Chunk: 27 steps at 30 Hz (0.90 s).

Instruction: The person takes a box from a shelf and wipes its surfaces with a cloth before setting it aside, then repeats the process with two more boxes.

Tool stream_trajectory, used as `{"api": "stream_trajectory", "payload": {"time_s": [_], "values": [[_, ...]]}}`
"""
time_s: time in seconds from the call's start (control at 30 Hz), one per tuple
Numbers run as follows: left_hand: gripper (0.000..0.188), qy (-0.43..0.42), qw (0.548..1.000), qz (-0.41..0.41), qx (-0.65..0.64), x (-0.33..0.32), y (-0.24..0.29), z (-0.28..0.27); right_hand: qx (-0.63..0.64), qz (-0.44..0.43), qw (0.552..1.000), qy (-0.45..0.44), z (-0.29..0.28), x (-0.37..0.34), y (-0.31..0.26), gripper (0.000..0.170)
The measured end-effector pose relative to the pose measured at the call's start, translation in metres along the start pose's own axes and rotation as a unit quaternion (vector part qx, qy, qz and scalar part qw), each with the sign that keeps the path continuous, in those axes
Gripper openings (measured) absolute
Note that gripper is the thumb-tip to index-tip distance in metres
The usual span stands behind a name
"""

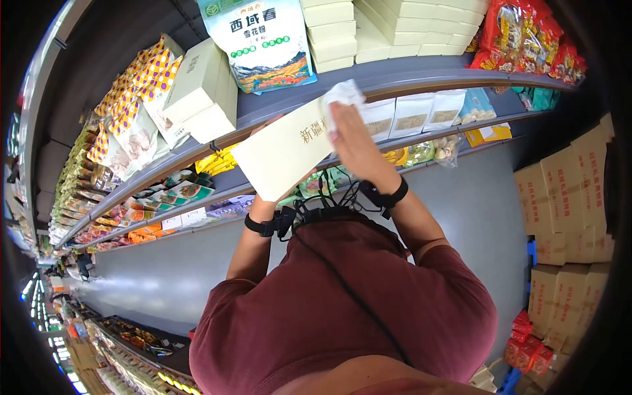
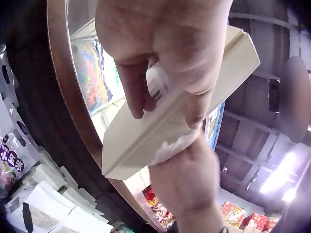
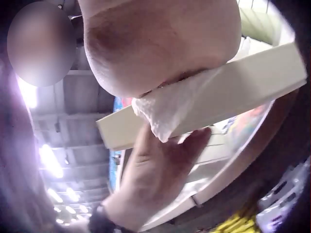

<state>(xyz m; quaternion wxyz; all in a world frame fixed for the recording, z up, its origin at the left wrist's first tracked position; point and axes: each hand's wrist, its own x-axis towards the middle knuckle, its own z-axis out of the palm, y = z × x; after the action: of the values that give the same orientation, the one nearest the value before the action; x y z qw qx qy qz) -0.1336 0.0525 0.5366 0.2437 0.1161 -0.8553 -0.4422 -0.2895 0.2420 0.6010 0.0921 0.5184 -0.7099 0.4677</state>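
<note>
A flat cream box (image 1: pixel 280 158) with brown Chinese characters is held tilted in front of the shelves. My left hand (image 2: pixel 165 43) grips it from behind, thumb and fingers around its edges; the box hides most of that hand in the head view. Against the printed face, my right hand (image 1: pixel 355 141) holds a white cloth (image 1: pixel 343 97), which bunches out past the fingers. From the right wrist, a fold of the cloth hangs over the box's edge, and the right fingertips are mostly hidden. A barcode label shows on the box beneath the left fingers.
On the upper shelf stand a blue-and-white flour bag (image 1: pixel 263 49), stacked cream boxes (image 1: pixel 421 26) and red snack packs (image 1: pixel 517 36). White packages (image 1: pixel 411 115) line the shelf below. Brown cartons (image 1: pixel 563 197) are stacked at right on the grey floor (image 1: pixel 454 197). Cables hang between the wrists.
</note>
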Motion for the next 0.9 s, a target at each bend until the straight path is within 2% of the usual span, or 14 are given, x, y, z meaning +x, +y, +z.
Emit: {"api": "stream_trajectory", "payload": {"time_s": [0.03, 0.13, 0.27, 0.3, 0.33, 0.4, 0.43, 0.47, 0.53, 0.57, 0.63, 0.67, 0.77, 0.9], "values": [[0.097, -0.001, 1.000, 0.004, 0.002, 0.006, 0.012, -0.002, -0.005, -0.038, 0.999, -0.027, 0.006, -0.004, -0.014, 0.054], [0.096, 0.020, 0.976, 0.023, -0.214, 0.010, 0.053, -0.006, 0.020, -0.089, 0.992, -0.083, 0.000, -0.004, -0.074, 0.052], [0.092, 0.040, 0.981, 0.040, -0.184, 0.014, 0.069, -0.003, 0.020, -0.077, 0.983, -0.166, -0.013, 0.005, -0.069, 0.054], [0.086, 0.041, 0.992, 0.109, -0.041, 0.011, 0.051, -0.003, 0.020, -0.079, 0.983, -0.166, -0.013, 0.006, -0.054, 0.054], [0.086, 0.043, 0.992, 0.110, -0.040, 0.012, 0.059, -0.005, 0.011, -0.047, 0.993, -0.106, -0.010, 0.005, -0.031, 0.053], [0.082, 0.099, 0.967, 0.233, -0.037, 0.019, 0.082, -0.005, 0.010, 0.022, 0.999, -0.026, -0.006, 0.005, 0.018, 0.055], [0.093, 0.149, 0.956, 0.216, -0.129, 0.024, 0.080, 0.006, 0.023, 0.026, 0.999, -0.013, -0.002, 0.004, 0.028, 0.056], [0.093, 0.152, 0.956, 0.214, -0.128, 0.021, 0.078, 0.005, 0.036, 0.031, 0.999, 0.001, 0.002, 0.001, 0.036, 0.057], [0.081, 0.077, 0.981, 0.142, -0.109, 0.021, 0.098, -0.005, 0.046, 0.002, 0.999, 0.009, 0.008, 0.005, 0.023, 0.058], [0.081, 0.077, 0.981, 0.140, -0.109, 0.020, 0.092, -0.002, 0.054, -0.022, 0.998, 0.021, 0.013, 0.005, 0.014, 0.059], [0.059, 0.102, 0.979, 0.106, -0.138, 0.023, 0.076, 0.009, 0.063, -0.080, 0.995, 0.011, 0.008, 0.005, -0.030, 0.057], [0.059, 0.103, 0.980, 0.105, -0.137, 0.022, 0.076, 0.008, 0.086, -0.150, 0.985, 0.023, 0.008, 0.002, -0.049, 0.055], [0.062, 0.085, 0.974, 0.071, -0.196, 0.018, 0.075, 0.005, 0.087, -0.238, 0.965, -0.071, -0.011, 0.001, -0.117, 0.048], [0.065, 0.065, 0.956, 0.038, -0.282, 0.024, 0.075, 0.003, 0.044, -0.251, 0.960, -0.111, -0.012, -0.008, -0.115, 0.046]]}}
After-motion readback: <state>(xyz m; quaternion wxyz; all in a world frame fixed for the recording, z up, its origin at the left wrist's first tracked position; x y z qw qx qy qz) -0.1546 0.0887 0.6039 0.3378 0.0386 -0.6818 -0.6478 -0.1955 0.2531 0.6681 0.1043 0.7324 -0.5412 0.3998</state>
